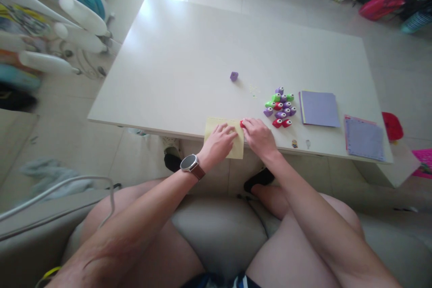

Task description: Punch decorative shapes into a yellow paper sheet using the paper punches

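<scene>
A yellow sheet of paper [239,148] lies at the table's front edge, with its near part sticking out past it. My left hand [220,138] rests flat on the sheet with its fingers stretched out. At the sheet's far right corner, my right hand [258,135] is closed on a small red craft punch [242,123], mostly covered by the fingers. To the right of that hand stands a cluster of small craft punches [280,104] in purple, green and red, each with a white round top. A lone purple punch [234,76] sits farther back on the table.
Tiny yellow paper bits [253,91] lie on the white table [175,63]. At right are a stack of purple paper [319,108] and a sheet with punched edges [364,138]. Two small stickers or cut-outs [294,143] lie near the front edge. A white cable [84,179] crosses at left.
</scene>
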Demonstrator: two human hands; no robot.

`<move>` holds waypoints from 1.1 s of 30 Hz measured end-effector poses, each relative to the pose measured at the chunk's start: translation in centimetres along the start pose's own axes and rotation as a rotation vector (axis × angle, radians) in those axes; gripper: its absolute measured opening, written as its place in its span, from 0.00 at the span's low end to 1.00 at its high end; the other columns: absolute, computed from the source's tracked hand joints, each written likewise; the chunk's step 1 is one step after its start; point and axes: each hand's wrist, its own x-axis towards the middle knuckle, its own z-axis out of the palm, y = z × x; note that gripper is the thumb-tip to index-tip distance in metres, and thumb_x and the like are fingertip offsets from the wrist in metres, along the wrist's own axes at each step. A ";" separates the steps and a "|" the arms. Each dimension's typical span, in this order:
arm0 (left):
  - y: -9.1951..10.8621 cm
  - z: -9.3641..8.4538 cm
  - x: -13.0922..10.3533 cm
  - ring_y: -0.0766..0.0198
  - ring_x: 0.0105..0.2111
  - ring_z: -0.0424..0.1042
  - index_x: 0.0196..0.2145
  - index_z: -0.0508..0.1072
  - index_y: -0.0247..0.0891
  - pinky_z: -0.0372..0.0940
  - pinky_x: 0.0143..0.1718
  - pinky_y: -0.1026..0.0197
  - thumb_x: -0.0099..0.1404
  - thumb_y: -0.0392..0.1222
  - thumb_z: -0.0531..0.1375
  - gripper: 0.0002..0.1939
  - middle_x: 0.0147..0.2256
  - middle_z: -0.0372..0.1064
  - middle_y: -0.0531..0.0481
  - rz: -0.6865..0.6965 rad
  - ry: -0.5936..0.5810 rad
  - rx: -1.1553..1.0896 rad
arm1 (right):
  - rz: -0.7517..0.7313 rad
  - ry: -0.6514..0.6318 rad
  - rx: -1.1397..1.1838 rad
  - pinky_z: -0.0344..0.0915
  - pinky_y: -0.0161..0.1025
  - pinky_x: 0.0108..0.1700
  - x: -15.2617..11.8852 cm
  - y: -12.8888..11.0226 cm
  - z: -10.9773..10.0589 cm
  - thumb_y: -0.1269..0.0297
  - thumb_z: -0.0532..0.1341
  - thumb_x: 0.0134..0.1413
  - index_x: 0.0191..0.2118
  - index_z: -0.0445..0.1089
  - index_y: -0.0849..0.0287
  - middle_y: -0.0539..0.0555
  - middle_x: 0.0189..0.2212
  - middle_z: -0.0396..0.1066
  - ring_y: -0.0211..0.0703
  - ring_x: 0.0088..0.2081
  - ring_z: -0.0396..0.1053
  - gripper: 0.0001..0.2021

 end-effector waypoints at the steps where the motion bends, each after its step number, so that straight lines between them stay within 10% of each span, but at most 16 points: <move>1: 0.0 0.0 0.0 0.48 0.65 0.61 0.54 0.75 0.38 0.58 0.70 0.43 0.72 0.32 0.55 0.17 0.60 0.70 0.42 -0.001 -0.001 0.002 | 0.000 -0.010 -0.012 0.67 0.48 0.57 0.0 -0.1 -0.1 0.70 0.53 0.71 0.59 0.73 0.61 0.64 0.56 0.75 0.57 0.55 0.70 0.18; 14: 0.1 0.2 0.6 0.49 0.62 0.63 0.63 0.69 0.37 0.61 0.67 0.46 0.69 0.32 0.55 0.25 0.60 0.70 0.42 -0.049 0.036 -0.032 | -0.018 -0.116 -0.092 0.68 0.54 0.63 -0.6 -1.0 -0.4 0.77 0.49 0.63 0.70 0.62 0.75 0.73 0.70 0.59 0.59 0.67 0.66 0.30; 20: 0.5 0.4 1.9 0.50 0.71 0.55 0.74 0.55 0.42 0.50 0.73 0.39 0.69 0.28 0.50 0.38 0.73 0.55 0.47 -0.037 0.020 -0.042 | 0.028 -0.130 -0.084 0.70 0.54 0.62 -0.6 -1.5 -1.3 0.77 0.49 0.62 0.69 0.65 0.71 0.70 0.70 0.60 0.61 0.62 0.71 0.31; 33: 1.4 -0.4 2.6 0.55 0.69 0.60 0.68 0.66 0.45 0.46 0.74 0.36 0.65 0.24 0.50 0.37 0.68 0.65 0.49 -0.039 0.042 -0.050 | 0.042 -0.133 -0.098 0.71 0.54 0.58 -0.2 -1.6 -1.2 0.77 0.48 0.62 0.67 0.67 0.73 0.72 0.68 0.64 0.62 0.57 0.75 0.30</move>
